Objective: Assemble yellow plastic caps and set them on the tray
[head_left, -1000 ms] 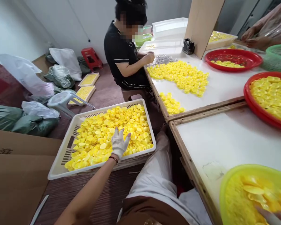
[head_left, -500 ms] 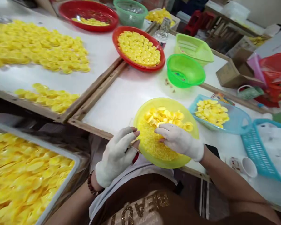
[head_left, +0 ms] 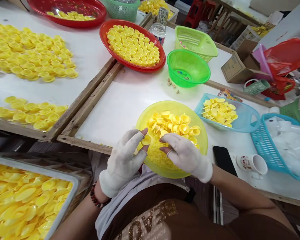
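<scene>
My left hand (head_left: 126,160), in a white glove with bare fingertips, pinches a small yellow plastic cup-shaped piece (head_left: 146,140) over the left rim of a yellow bowl (head_left: 202,133). Over the same bowl, my right hand (head_left: 183,155), gloved alike, has its fingers curled with thumb and fingertips close together; whatever they hold is too small or hidden to make out. Fine yellow granules (head_left: 156,155) cover the near part of the bowl. Behind them lies a heap of yellow cup-shaped pieces (head_left: 173,123), partly hidden by my right hand.
A blue scoop-shaped basket (head_left: 246,116) with yellow pieces stands right of the bowl. Farther right are a phone (head_left: 223,160), a mug (head_left: 252,164) and a blue basket (head_left: 262,143). Behind are a red tray (head_left: 150,68) and a green bowl (head_left: 188,68). A bin (head_left: 75,183) of yellow pieces sits lower left.
A yellow cup-shaped piece now shows between my left fingertips. My right hand has drawn slightly down and toward the left hand. The view has shifted, bringing the phone into sight.
</scene>
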